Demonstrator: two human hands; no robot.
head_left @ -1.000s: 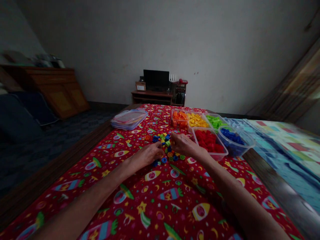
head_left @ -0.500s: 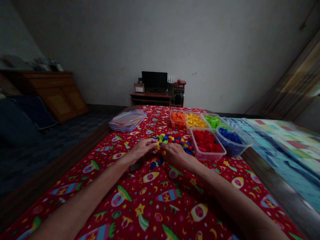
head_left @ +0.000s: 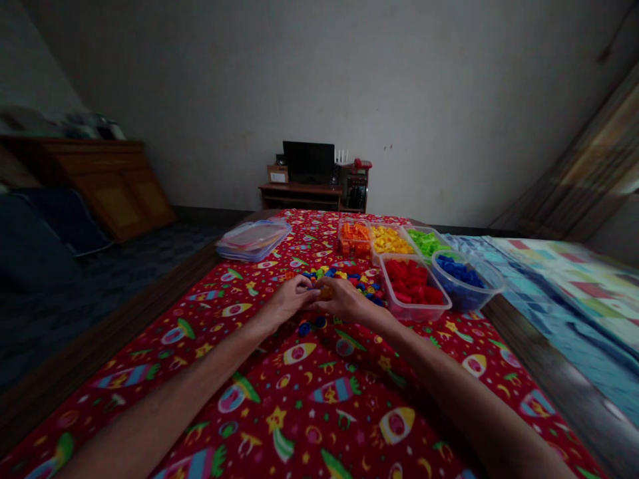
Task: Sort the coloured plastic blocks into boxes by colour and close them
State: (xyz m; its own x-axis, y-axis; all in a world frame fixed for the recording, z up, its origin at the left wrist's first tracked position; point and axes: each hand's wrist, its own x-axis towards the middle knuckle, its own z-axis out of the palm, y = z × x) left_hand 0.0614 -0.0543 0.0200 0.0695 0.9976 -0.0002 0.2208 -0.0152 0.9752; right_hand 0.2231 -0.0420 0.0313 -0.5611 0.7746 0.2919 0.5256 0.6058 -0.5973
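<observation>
My left hand (head_left: 291, 298) and my right hand (head_left: 343, 299) meet over the red patterned cloth (head_left: 319, 386), fingers pinched together on small coloured blocks between them. What exactly each hand grips is too small to name. A loose pile of mixed blocks (head_left: 349, 278) lies just beyond the fingers, and a few blue pieces (head_left: 305, 327) sit on the cloth under the hands.
Clear tubs hold sorted blocks: orange (head_left: 355, 237), yellow (head_left: 390, 239), green (head_left: 427, 241), red (head_left: 413, 281) and blue (head_left: 462, 273). A stack of lids (head_left: 253, 238) lies at the far left of the cloth. A low stand with a screen (head_left: 309, 163) is against the wall.
Both hands left the pile, came nearer and closed together. The right hand moved left to meet the left hand, and the pile now shows beyond them.
</observation>
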